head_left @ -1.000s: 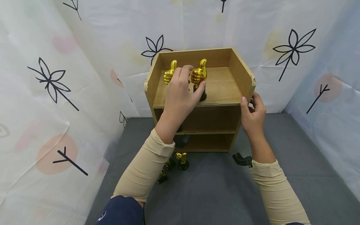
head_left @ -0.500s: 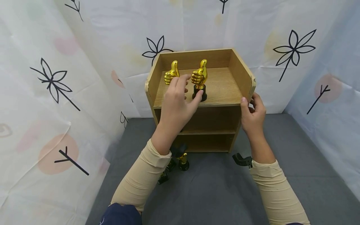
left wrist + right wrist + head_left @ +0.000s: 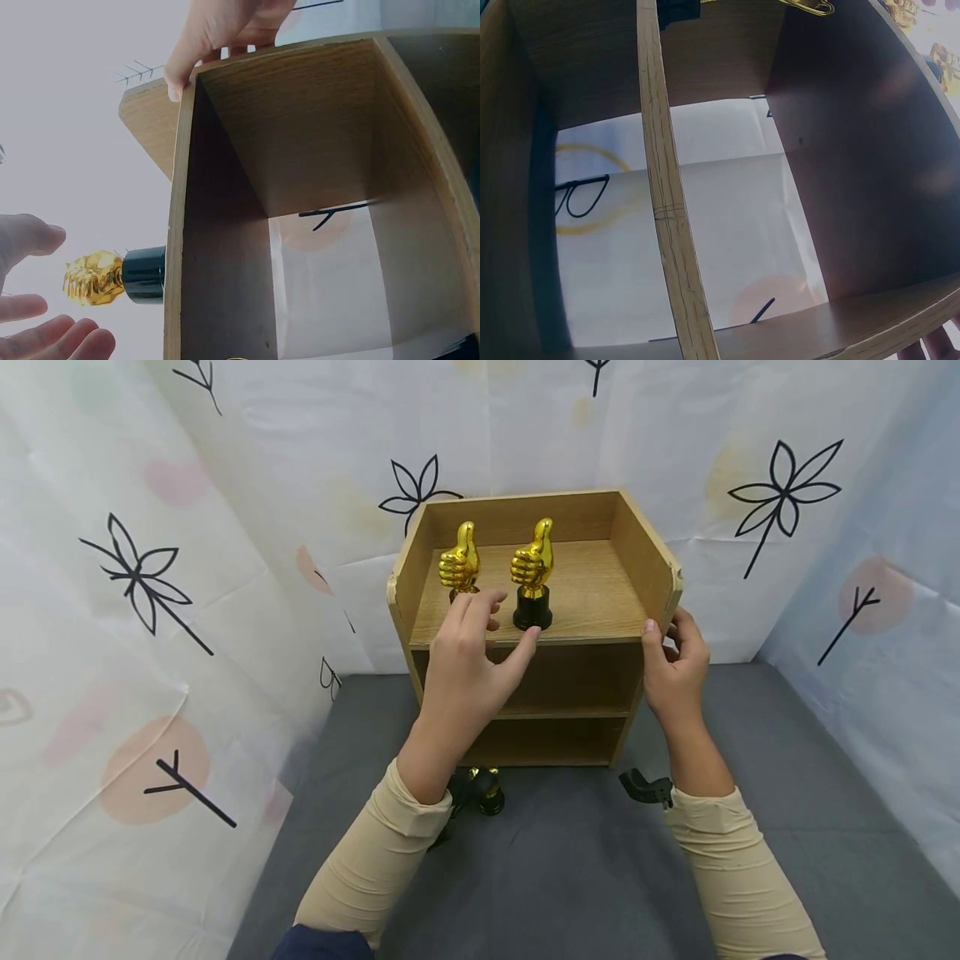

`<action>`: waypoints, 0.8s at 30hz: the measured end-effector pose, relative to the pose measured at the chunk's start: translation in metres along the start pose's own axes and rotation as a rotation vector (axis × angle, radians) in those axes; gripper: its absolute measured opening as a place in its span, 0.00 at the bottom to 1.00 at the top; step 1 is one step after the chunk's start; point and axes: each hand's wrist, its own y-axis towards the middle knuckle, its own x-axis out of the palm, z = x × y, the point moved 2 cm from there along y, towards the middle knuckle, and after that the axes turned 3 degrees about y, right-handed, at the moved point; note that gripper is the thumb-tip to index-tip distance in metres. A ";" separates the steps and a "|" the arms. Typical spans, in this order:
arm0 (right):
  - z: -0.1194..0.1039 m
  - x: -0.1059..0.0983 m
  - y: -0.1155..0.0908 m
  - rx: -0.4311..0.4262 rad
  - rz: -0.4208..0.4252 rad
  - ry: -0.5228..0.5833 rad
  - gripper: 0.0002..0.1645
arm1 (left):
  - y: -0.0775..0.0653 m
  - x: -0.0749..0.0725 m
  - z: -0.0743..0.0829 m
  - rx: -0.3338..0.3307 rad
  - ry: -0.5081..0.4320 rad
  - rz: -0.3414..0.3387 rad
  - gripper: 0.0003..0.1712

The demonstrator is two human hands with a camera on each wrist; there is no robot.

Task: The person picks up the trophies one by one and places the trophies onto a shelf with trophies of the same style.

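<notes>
A small wooden shelf unit stands against the back cloth. On its top board are two gold thumbs-up trophies with black bases: one trophy is at the middle near the front edge, and another trophy is to its left, its base partly covered by my fingers. My left hand hovers just in front of the top board, thumb and fingers spread apart, holding nothing. The left wrist view shows these fingers apart from a trophy. My right hand grips the unit's right side, thumb on its front edge.
More gold and black trophies stand on the grey surface before the unit, partly hidden by my left arm. Inside the unit, a black base shows in the right wrist view. A patterned cloth closes off the back and sides.
My left hand has drawn back down and left, away from the middle trophy, uncovering its black base. That trophy stays upright in place. My right hand has kept its grip.
</notes>
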 end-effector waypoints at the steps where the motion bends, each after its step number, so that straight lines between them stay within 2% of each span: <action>1: 0.000 0.000 0.000 0.001 0.000 0.000 0.25 | -0.002 0.000 0.000 -0.004 -0.004 0.002 0.24; 12: 0.002 0.001 0.000 -0.018 0.011 0.003 0.25 | -0.029 -0.003 -0.002 -0.051 -0.032 -0.002 0.24; 24: 0.007 0.001 0.000 -0.009 0.028 0.000 0.25 | -0.058 0.000 -0.006 -0.124 -0.056 -0.043 0.24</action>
